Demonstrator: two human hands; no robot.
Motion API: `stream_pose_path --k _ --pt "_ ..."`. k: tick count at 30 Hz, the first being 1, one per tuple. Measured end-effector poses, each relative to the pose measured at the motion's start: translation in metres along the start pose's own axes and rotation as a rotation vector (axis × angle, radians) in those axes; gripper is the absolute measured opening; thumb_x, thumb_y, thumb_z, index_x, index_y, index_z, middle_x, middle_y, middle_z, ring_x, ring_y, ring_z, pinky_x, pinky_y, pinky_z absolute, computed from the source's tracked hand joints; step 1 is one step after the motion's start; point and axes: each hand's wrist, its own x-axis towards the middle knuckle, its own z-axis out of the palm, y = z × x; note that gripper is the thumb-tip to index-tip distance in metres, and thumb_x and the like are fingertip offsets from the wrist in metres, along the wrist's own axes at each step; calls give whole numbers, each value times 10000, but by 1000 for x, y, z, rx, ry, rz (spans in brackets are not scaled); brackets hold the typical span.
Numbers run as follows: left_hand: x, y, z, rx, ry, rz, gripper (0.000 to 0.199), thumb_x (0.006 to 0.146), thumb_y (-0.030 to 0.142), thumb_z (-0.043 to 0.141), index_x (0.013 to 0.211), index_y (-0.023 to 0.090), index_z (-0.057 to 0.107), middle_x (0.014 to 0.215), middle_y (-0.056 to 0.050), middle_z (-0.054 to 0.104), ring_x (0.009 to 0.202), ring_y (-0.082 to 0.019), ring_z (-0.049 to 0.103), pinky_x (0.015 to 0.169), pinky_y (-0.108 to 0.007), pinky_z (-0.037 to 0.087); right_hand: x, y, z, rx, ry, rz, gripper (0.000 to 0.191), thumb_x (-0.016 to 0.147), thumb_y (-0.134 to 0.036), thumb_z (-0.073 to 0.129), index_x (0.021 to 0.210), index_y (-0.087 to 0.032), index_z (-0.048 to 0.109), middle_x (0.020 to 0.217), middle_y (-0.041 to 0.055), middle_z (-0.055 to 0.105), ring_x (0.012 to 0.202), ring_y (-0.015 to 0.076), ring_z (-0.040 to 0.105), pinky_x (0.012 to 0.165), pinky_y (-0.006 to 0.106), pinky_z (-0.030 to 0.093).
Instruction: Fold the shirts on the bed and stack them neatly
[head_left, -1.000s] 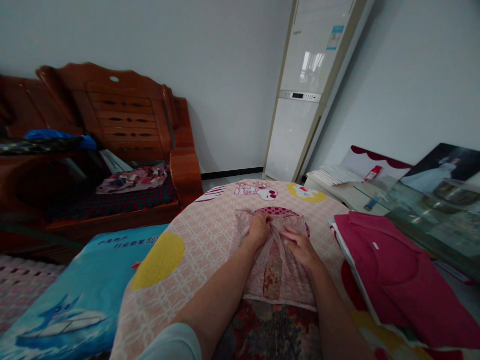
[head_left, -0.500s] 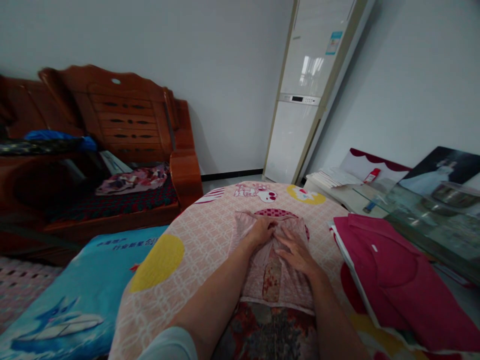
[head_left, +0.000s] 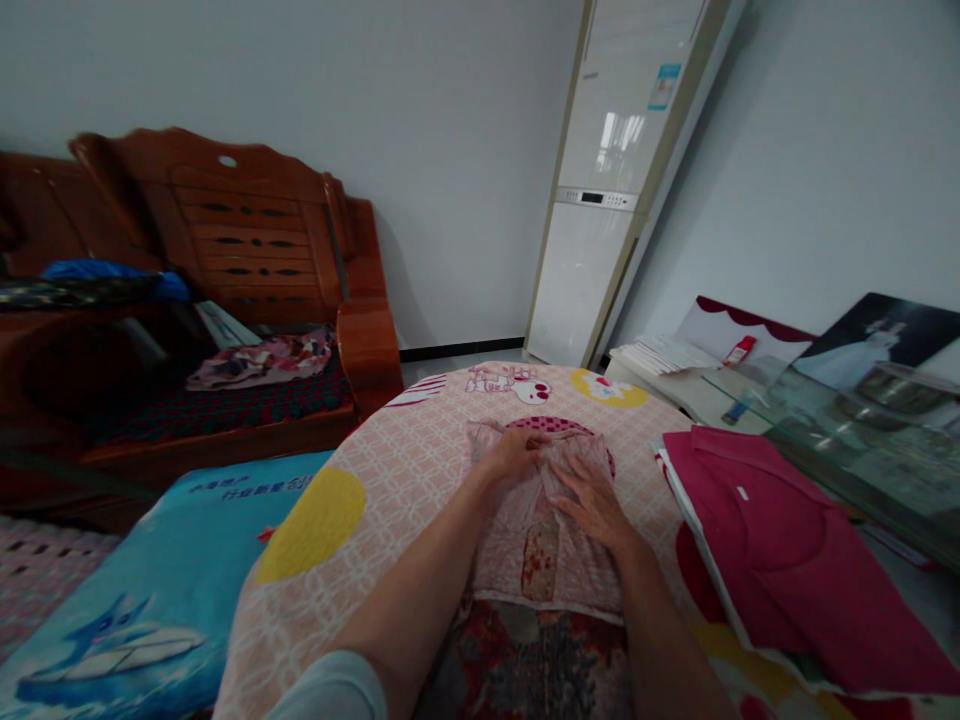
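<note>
A pale pink garment (head_left: 510, 560) lies on the round table's patterned cloth (head_left: 405, 460), with a reddish-brown print showing through its middle. My left hand (head_left: 517, 453) rests on its upper part, fingers bent together against the fabric; whether they pinch it is hard to see. Just to the right, my right hand (head_left: 589, 500) lies on the same garment with its fingers spread. Folded magenta clothing (head_left: 802, 550) sits to the right of my right arm.
A wooden bench (head_left: 247, 240) with cloth on its seat stands at the left. Below it is a blue printed bag (head_left: 165, 570). A glass shelf (head_left: 810, 430) with bowls and a white cabinet stand at the right; a tall white appliance (head_left: 577, 270) is behind.
My left hand has shifted slightly leftward and up on the garment, and its fingers look flatter. My right hand stays nearly in place. The view has moved slightly.
</note>
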Motion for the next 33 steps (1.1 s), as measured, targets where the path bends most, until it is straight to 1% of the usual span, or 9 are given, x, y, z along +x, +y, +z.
stream_pose_path --k 4,7,11,16,18,22,26,30,33 --pt "-1 -3 -40 -18 167 12 362 768 109 598 1123 151 661 1106 -72 689 913 -157 658 815 -259 526 -1 -1 -1 5 -5 13 584 886 -525 506 1393 -236 467 1521 113 317 1397 288 268 1124 475 231" --pt "-6 -17 -54 108 254 -70 337 779 113 586 1104 143 671 1119 -92 681 931 -173 656 835 -267 520 -2 -1 0 7 18 7 555 893 -499 499 1381 -236 482 1511 103 341 1389 282 288 1122 476 243" --pt "-10 -39 -47 310 215 -125 319 786 115 568 1083 154 677 1099 -84 686 992 -191 639 922 -292 477 5 0 1 -69 53 -8 473 935 -363 422 1364 -177 496 1467 125 408 1354 254 350 1109 447 274" --pt "-9 -53 -34 441 92 18 307 804 212 597 1105 177 651 1152 -72 663 1092 -210 587 977 -309 428 30 5 -5 -219 34 -16 375 941 -219 359 1240 -177 583 1370 107 515 1297 233 393 1118 435 227" --pt "-8 -54 -32 477 79 27 332 814 234 593 1141 186 627 1178 -72 648 1108 -212 572 988 -322 415 42 10 -8 -264 25 35 373 925 -164 359 1218 -179 589 1342 106 536 1275 236 408 1115 433 217" --pt "-7 -52 -32 543 49 -7 330 828 273 583 1145 195 632 1172 -94 627 1096 -229 557 989 -353 403 64 21 -14 -317 -55 172 439 891 -104 362 1291 -162 534 1357 123 520 1258 235 433 1067 377 291" --pt "-5 -50 -34 552 15 1 354 820 262 590 1166 197 628 1214 -111 588 1115 -250 531 1005 -382 382 82 29 -21 -302 -128 196 448 882 -130 402 1313 -164 521 1297 127 575 1196 221 502 1021 321 336" --pt "-4 -45 -34 567 14 -12 325 820 266 593 1134 200 643 1089 -113 619 1045 -255 550 961 -375 408 93 30 -26 -305 -139 220 368 859 -135 446 1184 -128 620 1127 154 660 1041 234 588 930 310 388" --pt "-4 -43 -33 573 37 -40 303 814 261 599 1104 187 648 1040 -104 632 1018 -249 559 931 -350 423 93 27 -28 -303 -141 235 320 844 -135 470 1098 -151 665 1035 130 688 984 230 606 883 299 402"
